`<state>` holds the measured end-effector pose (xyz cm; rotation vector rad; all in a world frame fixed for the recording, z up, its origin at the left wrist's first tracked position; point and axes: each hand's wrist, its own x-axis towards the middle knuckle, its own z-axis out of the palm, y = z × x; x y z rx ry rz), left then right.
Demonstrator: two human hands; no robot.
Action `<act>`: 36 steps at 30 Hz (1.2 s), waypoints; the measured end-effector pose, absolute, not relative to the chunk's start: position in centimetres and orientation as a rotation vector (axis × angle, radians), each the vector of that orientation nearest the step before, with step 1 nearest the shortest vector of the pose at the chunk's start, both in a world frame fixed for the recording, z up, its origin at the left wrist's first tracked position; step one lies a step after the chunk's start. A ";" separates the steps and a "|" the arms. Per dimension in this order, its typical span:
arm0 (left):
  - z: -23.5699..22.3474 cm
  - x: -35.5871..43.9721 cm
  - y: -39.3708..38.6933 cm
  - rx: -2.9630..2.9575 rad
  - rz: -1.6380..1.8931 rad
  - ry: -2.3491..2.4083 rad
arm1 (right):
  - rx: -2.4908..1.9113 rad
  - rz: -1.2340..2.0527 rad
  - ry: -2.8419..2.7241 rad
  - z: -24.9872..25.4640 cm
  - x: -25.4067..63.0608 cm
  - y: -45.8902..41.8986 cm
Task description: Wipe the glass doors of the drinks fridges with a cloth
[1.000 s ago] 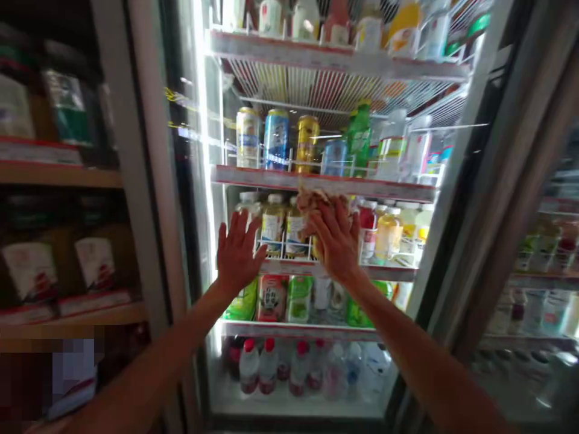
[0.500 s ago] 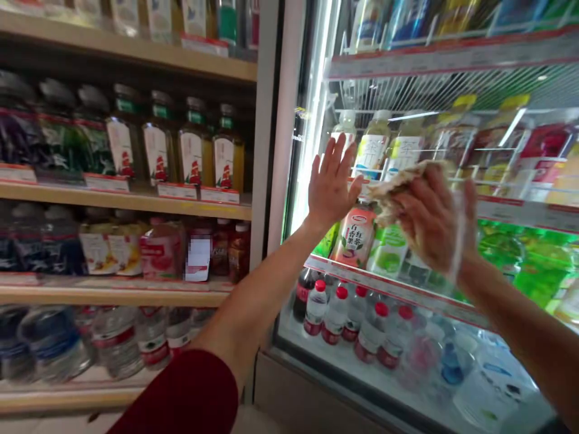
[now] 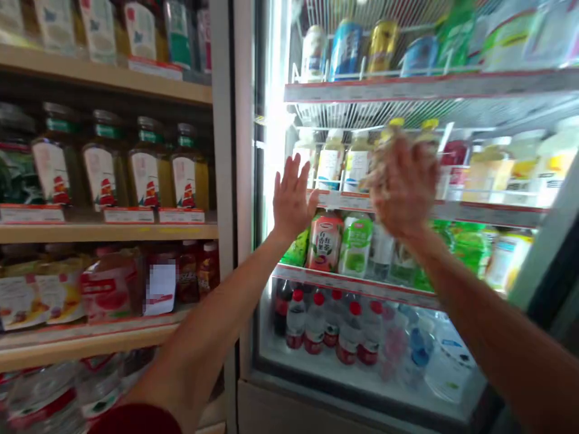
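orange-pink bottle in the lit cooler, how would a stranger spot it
Find the lit cooler to the right of the wooden shelves. On its shelf just above the red-capped bottles, look near the left end, below and right of the left hand. The orange-pink bottle has large dark characters and stands between green neighbours.

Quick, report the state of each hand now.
Left hand: open, nothing seen in it.
Right hand: at a tan cloth; too blurred to tell its grip.
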<state>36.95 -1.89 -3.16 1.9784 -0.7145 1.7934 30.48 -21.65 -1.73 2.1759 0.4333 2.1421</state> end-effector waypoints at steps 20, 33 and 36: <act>-1.3 33.3 -14.5 1.790 1.968 -1.328 | 2.440 2.402 0.897 -4.7 28.4 -24.4; 1.8 33.6 -14.1 1.658 1.983 -1.102 | 2.072 2.284 0.202 -4.3 28.0 -30.1; -0.7 32.8 -16.4 1.743 1.975 -1.406 | 2.070 2.266 0.256 -4.7 27.7 -30.8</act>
